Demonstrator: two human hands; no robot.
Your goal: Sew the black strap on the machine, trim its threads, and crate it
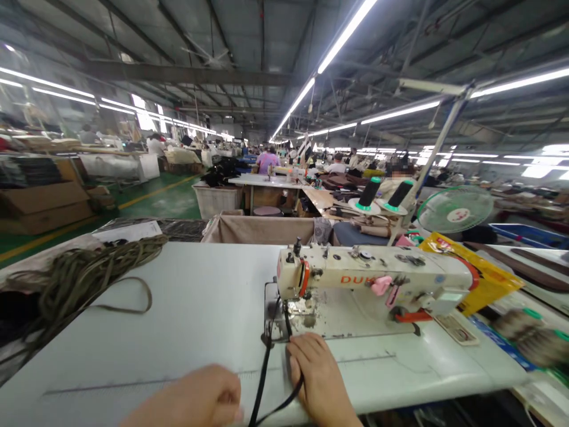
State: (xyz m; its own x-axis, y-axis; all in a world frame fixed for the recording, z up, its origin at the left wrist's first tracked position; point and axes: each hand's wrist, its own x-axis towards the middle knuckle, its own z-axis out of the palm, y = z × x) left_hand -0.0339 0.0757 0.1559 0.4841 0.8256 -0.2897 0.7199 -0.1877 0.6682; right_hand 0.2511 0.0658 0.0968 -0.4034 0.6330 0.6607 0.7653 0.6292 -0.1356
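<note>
I am pressing my right hand [317, 376] flat on a black strap [265, 362] that is running under the sewing machine [373, 279] needle. My left hand [200, 400] is hovering curled just beside it. Olive cord [84, 276] is lying heaped on the white table [191, 314].

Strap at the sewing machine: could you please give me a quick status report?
Right hand pressing black strap flat by sewing machine. Left hand at table edge, grip unclear. Cord pile far left, apart.
</note>
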